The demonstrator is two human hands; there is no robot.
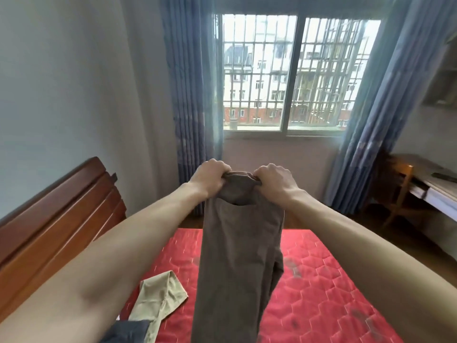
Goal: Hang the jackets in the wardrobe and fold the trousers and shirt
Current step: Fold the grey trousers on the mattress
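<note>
Brown trousers point(239, 256) hanging lengthwise over red mattress point(321, 280), both hands gripping top edge. Left hand point(210, 179) clenching left corner, right hand point(274, 181) clenching right corner, fingers curling round fabric. Beige garment point(158, 295) and dark garment point(128, 332) lying near left on mattress.

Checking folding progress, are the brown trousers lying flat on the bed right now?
No, both hands hold the brown trousers up by one end, hanging above the red mattress.

Red quilted mattress point(321, 280), wooden headboard point(57, 214), barred window point(291, 73), blue curtains point(193, 95), wooden chair point(398, 194)
</note>
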